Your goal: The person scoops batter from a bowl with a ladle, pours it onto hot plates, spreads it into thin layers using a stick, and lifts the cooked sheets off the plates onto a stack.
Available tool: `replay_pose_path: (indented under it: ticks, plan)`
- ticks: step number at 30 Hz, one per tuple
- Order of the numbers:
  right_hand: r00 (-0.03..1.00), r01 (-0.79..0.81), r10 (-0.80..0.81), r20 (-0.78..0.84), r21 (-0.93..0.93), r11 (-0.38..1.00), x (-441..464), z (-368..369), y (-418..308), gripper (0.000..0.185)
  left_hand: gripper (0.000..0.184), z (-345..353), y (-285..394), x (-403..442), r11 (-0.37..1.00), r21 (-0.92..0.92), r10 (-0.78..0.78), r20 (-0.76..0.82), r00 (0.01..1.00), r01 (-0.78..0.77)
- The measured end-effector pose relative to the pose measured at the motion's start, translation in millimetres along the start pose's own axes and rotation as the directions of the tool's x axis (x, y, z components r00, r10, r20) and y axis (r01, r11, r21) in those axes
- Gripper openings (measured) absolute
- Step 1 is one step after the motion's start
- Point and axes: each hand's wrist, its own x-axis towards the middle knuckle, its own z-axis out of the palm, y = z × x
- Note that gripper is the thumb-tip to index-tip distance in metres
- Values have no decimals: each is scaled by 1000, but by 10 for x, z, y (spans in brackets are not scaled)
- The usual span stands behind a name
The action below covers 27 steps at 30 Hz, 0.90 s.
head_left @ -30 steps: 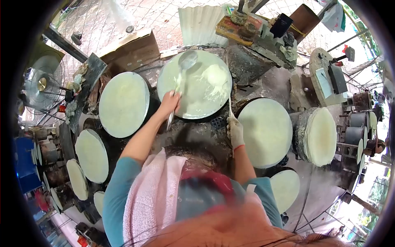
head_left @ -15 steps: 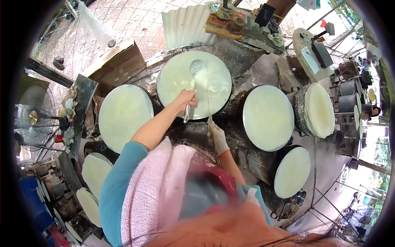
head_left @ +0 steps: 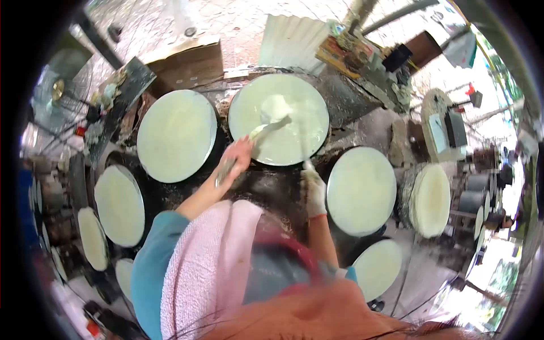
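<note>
While the left hand (head_left: 238,155) closes round the handle of the ladle (head_left: 279,124) by the pale wet mixture (head_left: 277,103) on the far central round plate (head_left: 242,107), the gloved right hand (head_left: 315,194) grips a thin stick (head_left: 306,162) reaching over the plate's right side. Good control likely calls for light, level strokes, the two tools apart, so neither gouges the coating.

left hand (head_left: 234,157): closed, reaching forward and inward | right hand (head_left: 314,190): closed, reaching forward
</note>
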Motion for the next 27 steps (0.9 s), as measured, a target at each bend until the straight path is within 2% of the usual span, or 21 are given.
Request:
replay_pose_path:
  ticks: [2, 3, 4, 5, 6, 7, 8, 9, 10, 12, 13, 14, 16, 18, 19, 20, 21, 22, 23, 25, 27]
  plan:
    - [989, -67, 40, -141, -193, 979, 338, -347, -40, 24, 27, 85, -94, -352, 983, -134, -75, 325, 943, 125]
    - [990, 88, -125, -63, -414, 906, 588, -528, 181, 29, 33, 181, -147, -418, 999, 47, 14, 230, 973, -25]
    - [992, 121, -119, 35, -511, 851, 623, -523, 230, 34, 35, 378, -157, -517, 975, 176, 99, 189, 977, -133]
    - [985, 170, -113, 133, -594, 786, 651, -518, 276, 40, 35, 515, -134, -577, 991, 53, 112, 198, 974, -125]
    - [923, 376, -237, 303, -579, 724, 639, -512, 382, 43, 35, 589, -107, -676, 989, -71, 145, 204, 968, -133]
    - [917, 342, -125, 379, -583, 737, 398, -392, 151, 41, 35, 610, -106, -794, 983, -49, 180, 153, 972, -174]
    - [899, 400, -120, 421, -679, 616, 321, -413, 17, 41, 34, 621, -93, -917, 978, -22, 208, 108, 972, -207]
    - [845, 507, -226, 484, -595, 624, 543, -645, 212, 42, 34, 595, -101, -1074, 970, 0, 241, 40, 970, -241]
    - [844, 535, -378, 381, -539, 651, 484, -592, 170, 42, 33, 509, -116, -1231, 965, -29, 261, 29, 965, -261]
    - [915, 404, -313, 255, -592, 698, 634, -694, 373, 43, 28, 453, -159, -1633, 933, 60, 357, -23, 934, -355]
    - [924, 358, -200, 327, -551, 754, 547, -575, 386, 43, 30, 326, -173, -1852, 912, 89, 406, -54, 912, -401]
    - [913, 299, -80, 400, -522, 799, 389, -381, 393, 45, 30, 237, -186, -2089, 890, 116, 450, -72, 890, -441]
    - [818, 373, -31, 575, -488, 789, 66, 133, 495, 47, 31, 59, -269, -2623, 835, 166, 546, -117, 830, -525]
    - [797, 193, 118, 592, -436, 879, -48, 660, 722, 44, 32, -74, -388, -3202, 757, 264, 650, -215, 729, -597]
    - [781, 137, 157, 605, -410, 902, -156, 1017, 843, 33, 32, -94, -463, -3485, 717, 318, 696, -272, 665, -620]
    - [785, 195, 98, 612, -394, 898, -269, 1426, 993, 28, 32, -133, -533, -3756, 684, 369, 729, -320, 605, -629]
    - [711, 187, 186, 678, -438, 879, -749, 1931, 834, 27, 34, -210, -599, -4045, 643, 433, 766, -353, 538, -632]
    - [593, 236, 292, 750, -508, 828, -595, 2228, 1104, 29, 36, -296, -662, -4336, 614, 456, 789, -356, 501, -644]
    - [421, 268, 182, 888, -314, 911, -672, 2668, 1365, 30, 38, -421, -725, -4604, 597, 447, 801, -382, 462, -666]
    - [407, 331, 286, 868, -432, 839, -836, 3576, 1649, 46, 39, -536, -862, -5134, 535, 435, 832, -422, 361, -724]
    - [336, 478, 266, 904, -406, 779, -839, 4453, 2031, 48, 40, -577, -1024, -5618, 468, 495, 861, -442, 251, -732]
